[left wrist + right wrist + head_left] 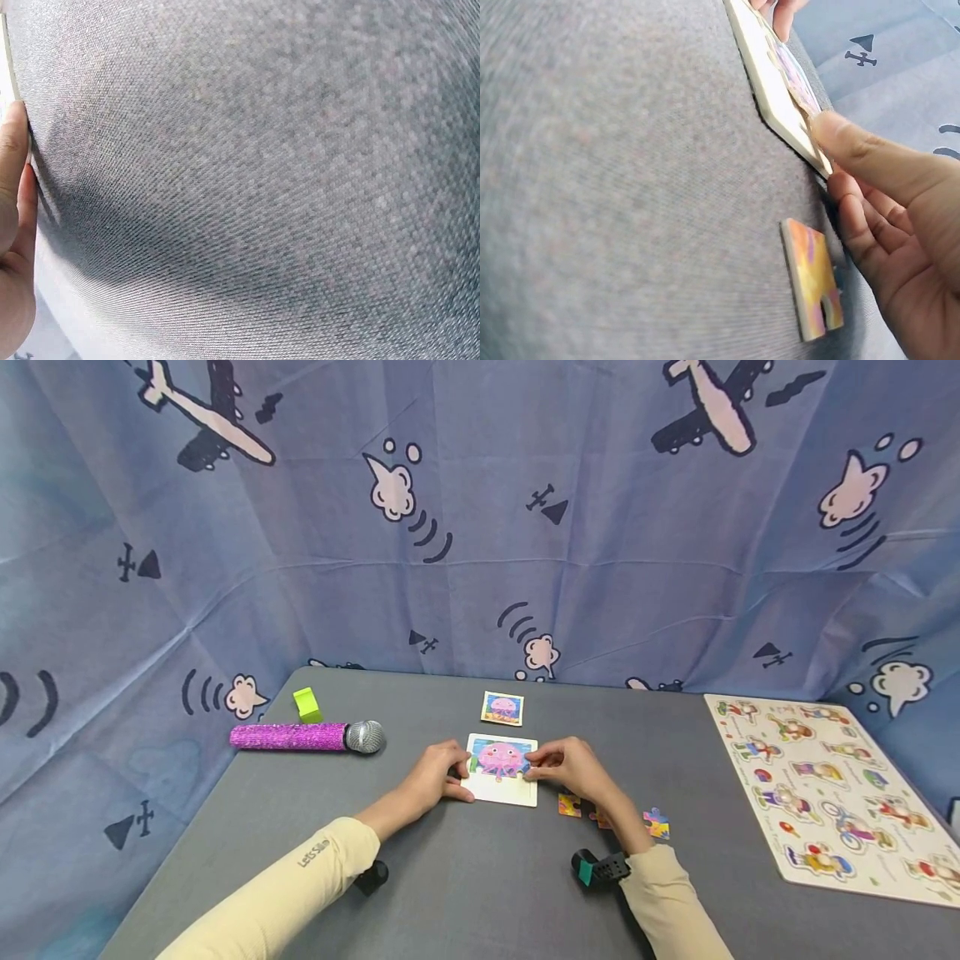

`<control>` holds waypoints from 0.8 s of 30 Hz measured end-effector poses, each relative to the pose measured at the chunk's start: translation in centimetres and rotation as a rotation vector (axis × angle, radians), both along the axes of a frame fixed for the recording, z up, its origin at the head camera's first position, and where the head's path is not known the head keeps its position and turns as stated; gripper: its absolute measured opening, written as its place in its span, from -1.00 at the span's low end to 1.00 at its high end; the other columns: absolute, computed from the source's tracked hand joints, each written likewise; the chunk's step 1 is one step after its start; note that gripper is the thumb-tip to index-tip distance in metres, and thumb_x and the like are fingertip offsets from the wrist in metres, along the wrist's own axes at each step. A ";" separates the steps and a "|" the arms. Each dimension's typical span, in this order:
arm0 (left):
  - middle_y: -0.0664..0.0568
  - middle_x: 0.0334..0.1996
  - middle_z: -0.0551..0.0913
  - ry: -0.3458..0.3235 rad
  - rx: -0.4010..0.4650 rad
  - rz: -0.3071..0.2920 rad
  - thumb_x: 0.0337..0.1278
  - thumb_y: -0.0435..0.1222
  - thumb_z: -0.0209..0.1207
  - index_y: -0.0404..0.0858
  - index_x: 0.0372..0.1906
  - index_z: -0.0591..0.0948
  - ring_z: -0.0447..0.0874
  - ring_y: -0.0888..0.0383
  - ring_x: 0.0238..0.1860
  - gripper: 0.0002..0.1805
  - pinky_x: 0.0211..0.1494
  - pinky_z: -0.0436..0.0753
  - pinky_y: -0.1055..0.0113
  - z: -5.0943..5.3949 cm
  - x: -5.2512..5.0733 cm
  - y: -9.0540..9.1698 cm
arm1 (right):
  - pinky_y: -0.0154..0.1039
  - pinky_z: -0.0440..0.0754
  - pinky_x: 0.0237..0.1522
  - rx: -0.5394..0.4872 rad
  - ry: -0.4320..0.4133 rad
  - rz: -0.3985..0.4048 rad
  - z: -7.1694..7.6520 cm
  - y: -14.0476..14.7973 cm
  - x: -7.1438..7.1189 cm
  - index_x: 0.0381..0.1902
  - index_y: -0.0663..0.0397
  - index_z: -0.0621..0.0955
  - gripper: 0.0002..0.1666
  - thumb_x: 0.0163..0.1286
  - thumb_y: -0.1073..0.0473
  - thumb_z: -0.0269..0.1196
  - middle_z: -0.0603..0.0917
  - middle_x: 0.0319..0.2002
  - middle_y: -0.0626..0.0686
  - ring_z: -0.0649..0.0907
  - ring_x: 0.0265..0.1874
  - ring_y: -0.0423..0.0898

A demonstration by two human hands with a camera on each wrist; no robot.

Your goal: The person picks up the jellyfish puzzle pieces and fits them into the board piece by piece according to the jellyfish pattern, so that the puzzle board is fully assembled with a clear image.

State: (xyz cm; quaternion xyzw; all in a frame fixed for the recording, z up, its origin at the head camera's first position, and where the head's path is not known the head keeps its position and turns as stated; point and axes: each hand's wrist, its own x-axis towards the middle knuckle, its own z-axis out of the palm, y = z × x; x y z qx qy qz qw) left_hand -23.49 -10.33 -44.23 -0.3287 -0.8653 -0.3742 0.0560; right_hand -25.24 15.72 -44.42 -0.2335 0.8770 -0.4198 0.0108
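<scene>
A small jigsaw puzzle board (504,792) lies on the grey table, its upper part filled with a pink jellyfish picture and its lower part pale and bare. My left hand (437,772) holds the board's left edge between thumb and fingers. At the right side, my right hand (573,768) pinches a puzzle piece (807,120) at the picture's edge; the right wrist view shows the thumb on top. Below that hand lie a yellow-orange puzzle piece (570,805), another partly hidden by the forearm, and a blue-purple piece group (657,823).
A small jellyfish picture card (502,708) lies behind the board. To the left are a glittery pink microphone (292,737) and a lime-green block (307,704). A large wooden picture board (840,793) covers the table's right side. Patterned blue cloth (465,560) hangs behind.
</scene>
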 end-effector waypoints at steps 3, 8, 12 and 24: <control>-0.08 -0.50 0.49 -0.011 -0.003 0.004 -0.39 -0.38 0.55 -0.42 -0.51 0.57 0.54 0.04 -0.41 -0.65 -0.34 0.64 0.48 0.1 0.0 0.0 | -0.38 0.50 -0.53 0.037 -0.008 -0.010 0.3 -0.2 0.0 -0.28 0.22 0.74 -0.75 0.05 0.23 0.48 0.71 -0.47 -0.02 0.57 -0.57 -0.26; -0.06 -0.50 0.49 -0.011 -0.008 0.009 -0.39 -0.37 0.55 -0.41 -0.52 0.56 0.54 0.06 -0.40 -0.64 -0.34 0.63 0.50 0.2 0.0 0.0 | -0.38 0.48 -0.54 0.062 -0.032 -0.009 0.6 -0.3 -0.1 -0.28 0.21 0.74 -0.71 0.02 0.21 0.50 0.65 -0.49 -0.05 0.54 -0.56 -0.23; -0.06 -0.51 0.49 0.001 -0.009 0.009 -0.41 -0.37 0.55 -0.40 -0.53 0.56 0.53 0.06 -0.41 -0.65 -0.34 0.63 0.49 0.2 0.0 0.0 | -0.35 0.53 -0.48 0.045 -0.059 0.002 0.7 -0.1 0.0 -0.22 0.24 0.71 -0.65 0.03 0.20 0.50 0.64 -0.45 0.00 0.58 -0.52 -0.18; -0.02 -0.50 0.48 -0.024 -0.018 0.021 -0.39 -0.36 0.55 -0.38 -0.52 0.57 0.51 0.13 -0.41 -0.66 -0.33 0.61 0.52 0.2 -0.1 0.0 | -0.37 0.52 -0.48 0.035 0.004 -0.020 0.4 -0.2 0.0 -0.36 0.21 0.71 -0.85 0.11 0.26 0.44 0.66 -0.45 -0.01 0.58 -0.51 -0.21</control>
